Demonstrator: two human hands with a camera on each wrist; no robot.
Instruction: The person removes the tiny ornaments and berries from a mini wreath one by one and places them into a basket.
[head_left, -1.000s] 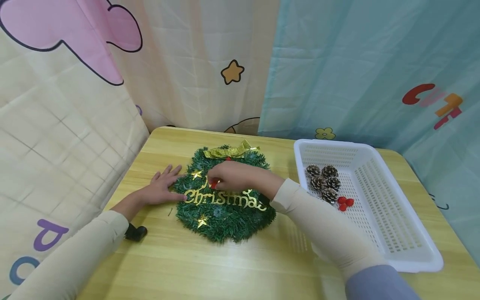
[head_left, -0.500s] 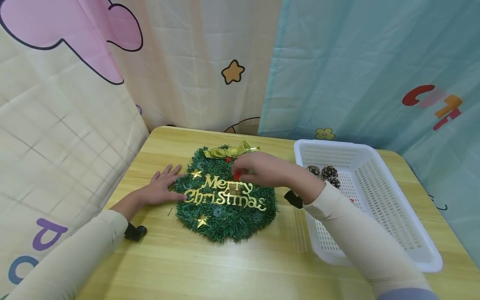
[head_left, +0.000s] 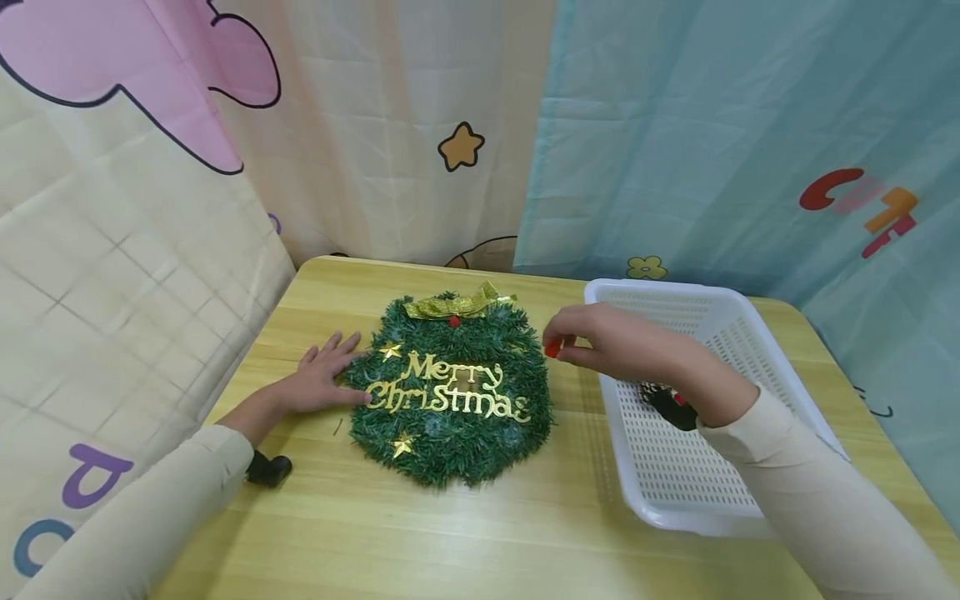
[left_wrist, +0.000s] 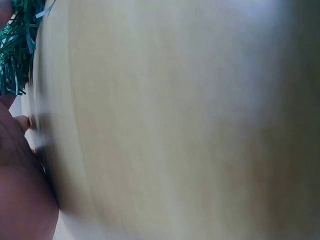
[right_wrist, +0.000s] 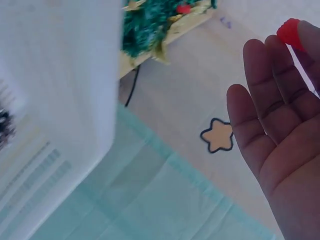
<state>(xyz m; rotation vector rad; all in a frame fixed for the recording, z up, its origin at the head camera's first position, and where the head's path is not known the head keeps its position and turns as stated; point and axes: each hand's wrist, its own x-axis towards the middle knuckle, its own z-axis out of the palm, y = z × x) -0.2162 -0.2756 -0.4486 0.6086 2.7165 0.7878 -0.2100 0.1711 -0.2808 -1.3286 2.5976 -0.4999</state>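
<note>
A green tinsel wreath lies on the table with gold Merry Christmas lettering across it. Gold stars, a gold ribbon bow and a red berry under the bow decorate it. My left hand rests at the wreath's left edge, fingers spread, thumb over the lettering's start. Between wreath and basket, my right hand pinches another red berry between thumb and fingertips; the other fingers extend loosely in the right wrist view.
A white plastic basket stands at the right, partly covered by my right forearm. Inside it a pinecone and a bit of red show past my wrist. Patterned curtains hang behind the wooden table.
My right hand has moved right from over the wreath to the basket's left rim, carrying the red berry and uncovering the lettering. My left hand has stayed in place.
</note>
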